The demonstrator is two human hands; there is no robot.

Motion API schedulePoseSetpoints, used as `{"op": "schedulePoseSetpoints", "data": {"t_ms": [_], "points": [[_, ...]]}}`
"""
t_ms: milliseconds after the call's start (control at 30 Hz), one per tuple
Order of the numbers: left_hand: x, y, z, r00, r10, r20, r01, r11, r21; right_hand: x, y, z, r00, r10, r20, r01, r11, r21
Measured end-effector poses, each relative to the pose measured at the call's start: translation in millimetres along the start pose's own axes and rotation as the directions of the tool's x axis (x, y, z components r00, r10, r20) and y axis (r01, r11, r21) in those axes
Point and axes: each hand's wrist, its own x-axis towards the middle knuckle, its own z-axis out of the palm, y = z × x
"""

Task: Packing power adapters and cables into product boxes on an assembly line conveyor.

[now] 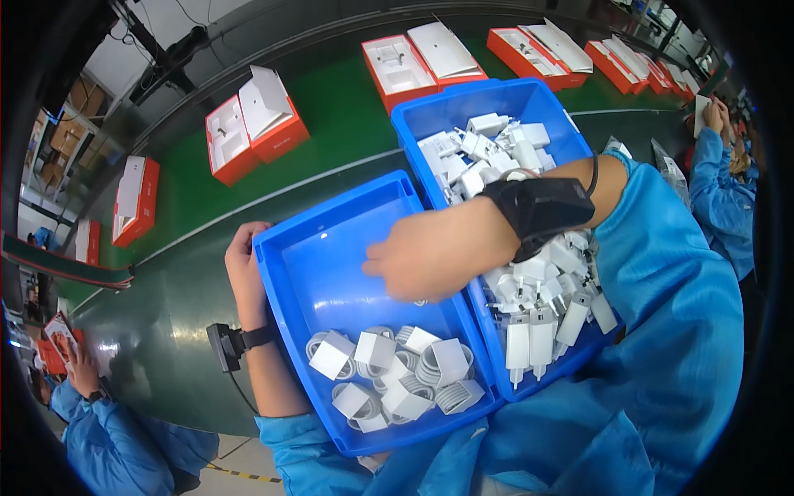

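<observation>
My left hand (pixel 246 266) is at the far left side of a blue plastic bin (pixel 382 192), its fingers closed round the rim and partly hidden by it. In the near end of this bin lie several coiled white cables (pixel 404 382), each with a white paper band. My right hand (pixel 442 255) is over the same bin, apart from the cables. It is smeared by motion and its fingers are turned away, so I cannot make out whether it holds anything. Beneath my right forearm stands a second blue bin (pixel 407 124), filled with white plug chargers (pixel 542 335).
Open red boxes with white inserts (pixel 227 136) stand in a row along the green conveyor belt (pixel 331 124). A person in blue (pixel 107 438) works at the left, another (pixel 719 182) at the far right. Clear plastic bags (pixel 672 174) lie beyond my right arm.
</observation>
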Motion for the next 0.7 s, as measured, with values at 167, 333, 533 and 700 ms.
{"op": "schedulePoseSetpoints", "data": {"t_ms": [167,333,533,700], "points": [[-4.5,6.2,1.3,1.000,-0.008,-0.025,0.008,1.000,0.004,2.7,-13.4,-2.1,0.986,0.142,0.081,-0.142,0.990,-0.013],[-4.5,10.1,3.5,0.999,-0.038,-0.037,0.038,0.999,-0.001,6.0,-10.5,-9.9,0.962,0.105,0.252,-0.102,0.995,-0.022],[-3.3,8.2,2.1,0.999,-0.041,-0.027,0.041,0.999,-0.016,13.2,5.0,-1.0,0.970,0.181,0.164,-0.213,0.954,0.209],[-3.7,4.7,-0.2,0.999,-0.039,-0.027,0.038,0.999,-0.016,16.6,11.7,3.1,0.960,0.277,0.049,-0.280,0.923,0.265]]}}
